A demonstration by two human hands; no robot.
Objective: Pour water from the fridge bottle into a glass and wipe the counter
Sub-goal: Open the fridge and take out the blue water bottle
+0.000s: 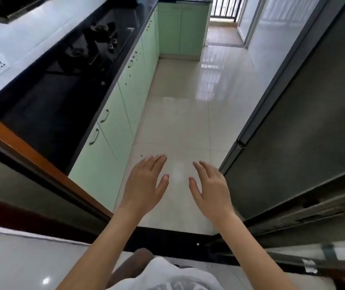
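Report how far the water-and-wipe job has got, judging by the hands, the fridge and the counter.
Nothing looks done yet. The left hand and right hand are both open and empty, held out over the floor tiles at the kitchen doorway. The fridge on the right is shut. No bottle, glass or cloth is in view. Left: fetch the bottle, pour, then wipe the black counter.

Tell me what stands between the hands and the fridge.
Nothing visible does. Both hands, left and right, hang open and empty over bare floor in the doorway. The fridge stands just right of them, doors shut. No bottle or glass shows.
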